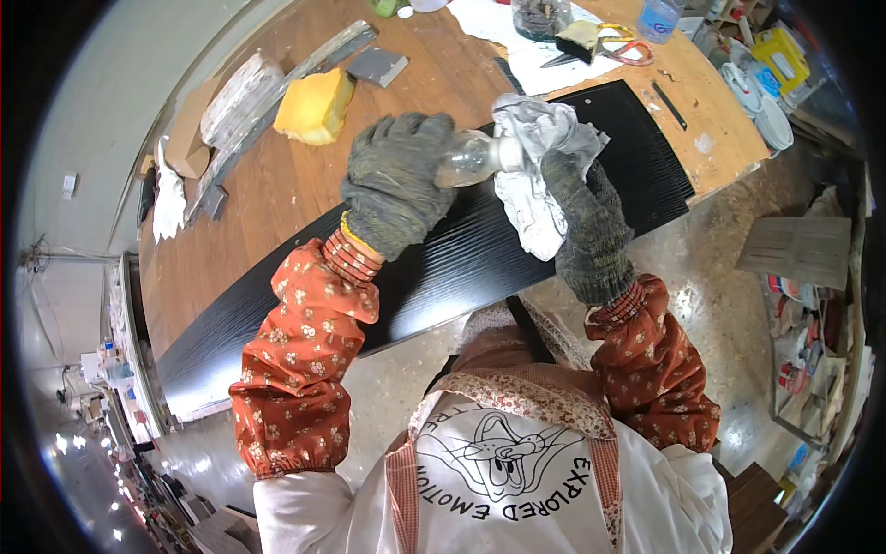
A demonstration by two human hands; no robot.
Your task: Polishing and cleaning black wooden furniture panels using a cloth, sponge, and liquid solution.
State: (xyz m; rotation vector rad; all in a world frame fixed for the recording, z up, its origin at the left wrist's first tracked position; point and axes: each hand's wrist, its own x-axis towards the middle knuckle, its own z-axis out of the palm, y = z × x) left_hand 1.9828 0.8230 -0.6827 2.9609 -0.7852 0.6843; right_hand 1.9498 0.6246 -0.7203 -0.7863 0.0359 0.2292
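Observation:
Both hands wear dark grey knitted gloves. My left hand (pixel 399 180) is wrapped round a clear plastic bottle (pixel 469 159), which lies tilted on its side with its neck to the right. At the bottle's mouth, my right hand (pixel 586 208) grips a crumpled white cloth (pixel 531 175); part of the cloth hangs below the fingers. Most of the bottle's body is hidden by the left glove. Beneath both hands lies a long black wood-grain panel (pixel 443 263), shiny where light falls on it.
The panel rests on a brown wooden table (pixel 268 189). A yellow sponge (pixel 314 106), a grey block (pixel 377 66) and a long grey strip (pixel 277 106) lie at the far left. Scissors (pixel 632 48), a glass jar (pixel 541 18) and a water bottle (pixel 659 20) stand at the far right.

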